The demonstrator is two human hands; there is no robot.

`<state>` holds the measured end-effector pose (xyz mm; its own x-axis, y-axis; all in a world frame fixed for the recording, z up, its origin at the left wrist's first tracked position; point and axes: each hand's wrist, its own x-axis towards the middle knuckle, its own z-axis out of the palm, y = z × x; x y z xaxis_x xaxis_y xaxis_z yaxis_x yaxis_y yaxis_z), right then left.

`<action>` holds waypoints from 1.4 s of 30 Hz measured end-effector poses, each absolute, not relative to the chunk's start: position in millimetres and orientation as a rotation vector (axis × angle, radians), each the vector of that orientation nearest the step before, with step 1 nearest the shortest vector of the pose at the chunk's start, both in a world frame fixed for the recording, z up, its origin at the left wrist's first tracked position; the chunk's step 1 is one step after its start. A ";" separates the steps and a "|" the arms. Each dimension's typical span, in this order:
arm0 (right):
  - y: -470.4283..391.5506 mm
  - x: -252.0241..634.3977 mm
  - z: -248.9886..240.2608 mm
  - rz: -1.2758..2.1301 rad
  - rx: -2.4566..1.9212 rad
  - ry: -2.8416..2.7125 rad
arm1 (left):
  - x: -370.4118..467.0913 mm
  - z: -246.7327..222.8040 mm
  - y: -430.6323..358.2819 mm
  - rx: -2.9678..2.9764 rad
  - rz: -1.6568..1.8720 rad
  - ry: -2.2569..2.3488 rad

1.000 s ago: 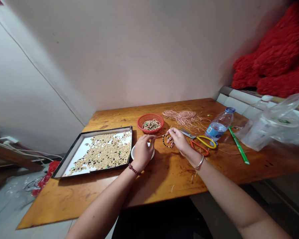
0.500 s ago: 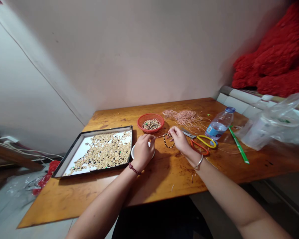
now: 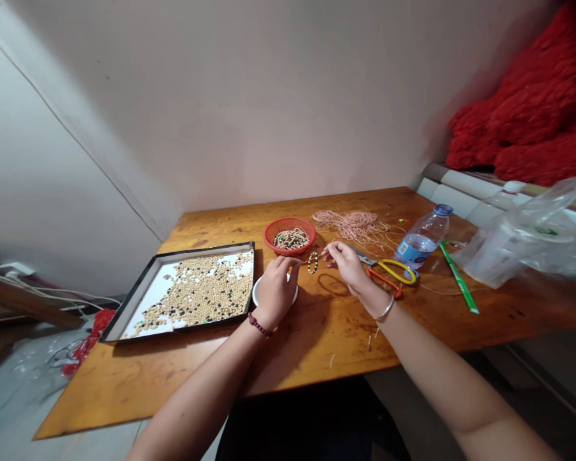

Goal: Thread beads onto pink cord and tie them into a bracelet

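A small loop of pale and dark beads, a beaded bracelet (image 3: 313, 263), hangs on its cord between my two hands above the table. My left hand (image 3: 277, 282) pinches the cord on the left side, over a white bowl (image 3: 256, 294) that it partly hides. On the other side my right hand (image 3: 345, 262) is closed on the cord's other end. Just right of that hand lie scissors (image 3: 397, 271) with yellow and orange handles. Behind the bracelet stands a red basket (image 3: 289, 224) holding strung beads.
A black-edged tray (image 3: 146, 282) of loose beads lies at the left. Pink cord (image 3: 352, 225) is heaped at the back. Toward the right are a water bottle (image 3: 423, 237), a green strip (image 3: 459, 278) and a plastic-wrapped tub (image 3: 504, 250). Red yarn (image 3: 532, 109) is piled beyond.
The bead loop has moved left, away from my right fingers, and now hangs in the gap between both hands. My right hand has shifted slightly; the left has barely moved.
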<state>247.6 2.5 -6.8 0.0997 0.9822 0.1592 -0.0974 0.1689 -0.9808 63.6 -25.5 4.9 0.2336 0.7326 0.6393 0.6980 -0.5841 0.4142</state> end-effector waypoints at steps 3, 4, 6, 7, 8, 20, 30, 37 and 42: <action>-2.9 246.0 -1.3 1.236 -1.016 -1.065 | 64.0 5.8 -26.4 2.415 1.304 1.389; -4.2 245.2 -0.4 1.277 -1.013 -1.057 | 64.3 6.1 -26.9 2.404 1.304 1.383; -5.7 243.6 -0.3 1.338 -1.023 -1.064 | 65.2 6.6 -28.0 2.383 1.307 1.372; -6.0 242.7 -0.8 1.358 -1.031 -1.072 | 65.7 6.7 -28.5 2.378 1.307 1.363; -6.2 241.9 -1.4 1.372 -1.038 -1.079 | 66.2 6.9 -29.1 2.378 1.305 1.352; -11.3 238.8 2.7 1.305 -0.950 -1.341 | 66.9 11.1 -32.3 2.406 1.282 1.250; -10.2 237.9 -2.1 1.273 -1.019 -1.299 | 67.1 8.9 -28.5 2.161 1.385 1.333; -9.4 239.8 1.5 1.210 -1.040 -1.188 | 67.9 8.0 -22.9 1.811 1.423 1.308; -14.2 241.8 4.6 1.327 -0.937 -1.178 | 66.9 2.3 -17.4 1.631 1.379 1.231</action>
